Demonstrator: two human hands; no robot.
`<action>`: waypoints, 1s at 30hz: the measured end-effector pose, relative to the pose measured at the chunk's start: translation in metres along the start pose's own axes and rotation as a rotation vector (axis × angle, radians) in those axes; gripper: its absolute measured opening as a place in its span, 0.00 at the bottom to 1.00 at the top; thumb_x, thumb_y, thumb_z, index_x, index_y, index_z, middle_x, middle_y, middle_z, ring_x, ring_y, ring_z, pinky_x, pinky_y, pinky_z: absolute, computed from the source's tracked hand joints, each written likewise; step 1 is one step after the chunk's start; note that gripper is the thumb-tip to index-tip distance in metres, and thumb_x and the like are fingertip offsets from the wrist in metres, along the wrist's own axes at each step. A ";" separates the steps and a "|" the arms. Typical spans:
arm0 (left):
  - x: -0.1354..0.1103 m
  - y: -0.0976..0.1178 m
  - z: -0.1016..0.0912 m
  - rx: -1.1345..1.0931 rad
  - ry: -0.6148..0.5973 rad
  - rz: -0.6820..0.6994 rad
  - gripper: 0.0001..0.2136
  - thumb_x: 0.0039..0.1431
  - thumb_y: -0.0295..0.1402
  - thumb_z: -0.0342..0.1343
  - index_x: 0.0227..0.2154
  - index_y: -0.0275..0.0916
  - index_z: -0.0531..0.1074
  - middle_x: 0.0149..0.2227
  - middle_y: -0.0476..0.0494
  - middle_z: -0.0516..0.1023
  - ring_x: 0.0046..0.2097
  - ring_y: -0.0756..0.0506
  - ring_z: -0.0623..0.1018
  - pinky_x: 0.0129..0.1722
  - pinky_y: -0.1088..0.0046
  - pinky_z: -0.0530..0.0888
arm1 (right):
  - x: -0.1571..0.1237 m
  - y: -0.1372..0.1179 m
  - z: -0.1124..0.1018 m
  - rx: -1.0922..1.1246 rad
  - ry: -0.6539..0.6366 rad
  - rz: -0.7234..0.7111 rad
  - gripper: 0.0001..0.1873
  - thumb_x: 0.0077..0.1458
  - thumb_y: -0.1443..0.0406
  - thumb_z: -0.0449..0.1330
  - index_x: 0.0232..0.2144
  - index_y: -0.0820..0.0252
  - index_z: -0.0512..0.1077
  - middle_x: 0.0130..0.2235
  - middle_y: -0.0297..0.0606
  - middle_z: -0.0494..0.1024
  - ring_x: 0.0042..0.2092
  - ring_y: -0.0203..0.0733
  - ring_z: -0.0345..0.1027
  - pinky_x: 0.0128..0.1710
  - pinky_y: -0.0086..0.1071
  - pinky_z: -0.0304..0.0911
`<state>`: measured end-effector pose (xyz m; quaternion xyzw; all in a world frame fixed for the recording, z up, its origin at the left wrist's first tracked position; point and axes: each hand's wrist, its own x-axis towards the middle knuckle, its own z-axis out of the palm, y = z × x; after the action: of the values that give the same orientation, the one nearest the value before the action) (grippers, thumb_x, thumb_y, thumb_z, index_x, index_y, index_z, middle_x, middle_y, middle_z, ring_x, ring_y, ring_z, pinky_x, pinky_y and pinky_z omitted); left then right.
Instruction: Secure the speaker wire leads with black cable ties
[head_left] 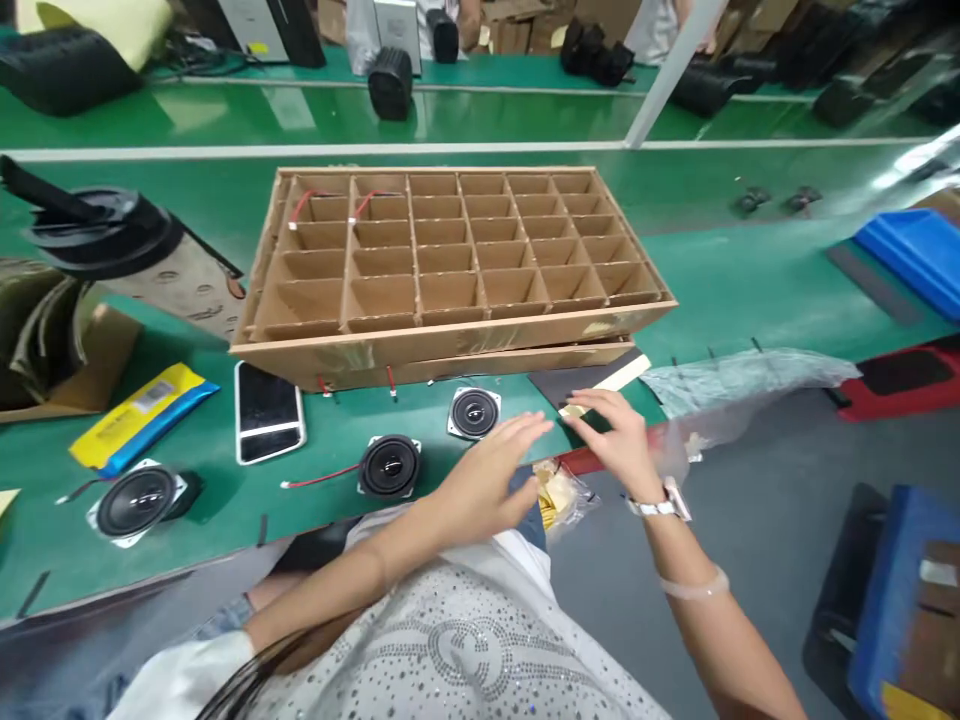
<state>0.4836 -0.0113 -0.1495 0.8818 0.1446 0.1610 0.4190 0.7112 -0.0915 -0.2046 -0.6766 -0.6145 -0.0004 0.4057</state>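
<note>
My left hand (495,478) is stretched out over the bench edge, its thumb apart from the fingers and nothing in it. It is close to a small square-framed speaker (475,412). At the near end of a cream strip (624,373), my right hand (611,435) has thumb and fingertips pinched together. That strip lies across a black sheet (559,385), and the fingers cover part of it. A second speaker (390,466) with a red lead lies left of my left hand. Farther left is a larger speaker (136,502).
A divided cardboard box (450,345) stands behind the speakers; red leads lie in two cells. At left are a tumbler (180,270), a phone (268,412) and a yellow-blue packet (142,415). Clear plastic film (750,385) lies along the right edge. A conveyor (510,115) runs behind.
</note>
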 end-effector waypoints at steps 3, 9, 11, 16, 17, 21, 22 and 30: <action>0.044 -0.021 0.049 0.056 0.055 -0.073 0.32 0.52 0.23 0.47 0.63 0.30 0.52 0.66 0.31 0.56 0.68 0.40 0.56 0.66 0.53 0.59 | 0.011 0.022 0.009 -0.028 -0.137 -0.023 0.20 0.59 0.53 0.58 0.37 0.67 0.73 0.40 0.40 0.73 0.45 0.33 0.66 0.51 0.34 0.64; 0.064 -0.044 0.072 0.170 0.043 -0.137 0.34 0.52 0.23 0.46 0.63 0.24 0.49 0.66 0.30 0.56 0.68 0.39 0.55 0.68 0.52 0.54 | 0.012 0.026 0.015 0.023 -0.172 0.011 0.18 0.63 0.56 0.54 0.37 0.68 0.72 0.40 0.39 0.72 0.46 0.33 0.65 0.54 0.35 0.62; 0.063 -0.042 0.069 0.188 0.042 -0.135 0.33 0.52 0.24 0.46 0.63 0.23 0.51 0.65 0.30 0.58 0.67 0.38 0.57 0.67 0.52 0.56 | 0.013 0.021 0.016 0.034 -0.167 0.016 0.18 0.63 0.57 0.54 0.36 0.68 0.72 0.39 0.39 0.72 0.46 0.33 0.65 0.54 0.35 0.63; 0.066 -0.041 0.069 0.275 0.091 -0.117 0.26 0.55 0.24 0.45 0.58 0.26 0.64 0.63 0.31 0.63 0.65 0.34 0.62 0.63 0.43 0.59 | 0.024 0.029 -0.005 -0.012 -0.073 0.064 0.19 0.65 0.57 0.51 0.35 0.70 0.70 0.39 0.40 0.73 0.44 0.31 0.67 0.49 0.31 0.67; 0.067 -0.042 0.071 0.331 0.099 -0.117 0.25 0.56 0.24 0.44 0.58 0.26 0.65 0.63 0.32 0.63 0.64 0.34 0.63 0.63 0.43 0.59 | 0.025 0.034 -0.022 -0.032 -0.008 0.092 0.19 0.64 0.57 0.52 0.34 0.70 0.70 0.38 0.40 0.73 0.44 0.31 0.68 0.47 0.30 0.68; 0.073 -0.038 0.077 0.465 0.108 -0.139 0.25 0.57 0.25 0.45 0.57 0.27 0.66 0.62 0.31 0.63 0.64 0.35 0.64 0.63 0.46 0.61 | 0.017 0.037 -0.129 -0.078 0.547 0.217 0.20 0.62 0.55 0.55 0.40 0.70 0.70 0.38 0.39 0.72 0.38 0.30 0.67 0.43 0.30 0.68; 0.075 -0.035 0.076 0.468 0.100 -0.153 0.25 0.56 0.24 0.46 0.57 0.26 0.67 0.62 0.30 0.63 0.64 0.35 0.64 0.63 0.46 0.61 | 0.012 0.031 -0.156 -0.056 0.726 0.225 0.21 0.62 0.54 0.54 0.45 0.67 0.69 0.40 0.40 0.72 0.36 0.30 0.66 0.42 0.32 0.68; 0.023 -0.022 0.011 0.257 0.238 -0.007 0.18 0.58 0.25 0.46 0.48 0.45 0.73 0.56 0.43 0.73 0.57 0.39 0.71 0.56 0.54 0.69 | -0.031 -0.038 -0.184 0.310 0.954 0.371 0.17 0.51 0.55 0.48 0.38 0.33 0.74 0.56 0.26 0.67 0.57 0.54 0.63 0.56 0.59 0.59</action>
<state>0.5063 0.0035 -0.1693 0.9023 0.2157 0.2430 0.2834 0.7636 -0.2218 -0.0756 -0.6305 -0.2245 -0.1455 0.7286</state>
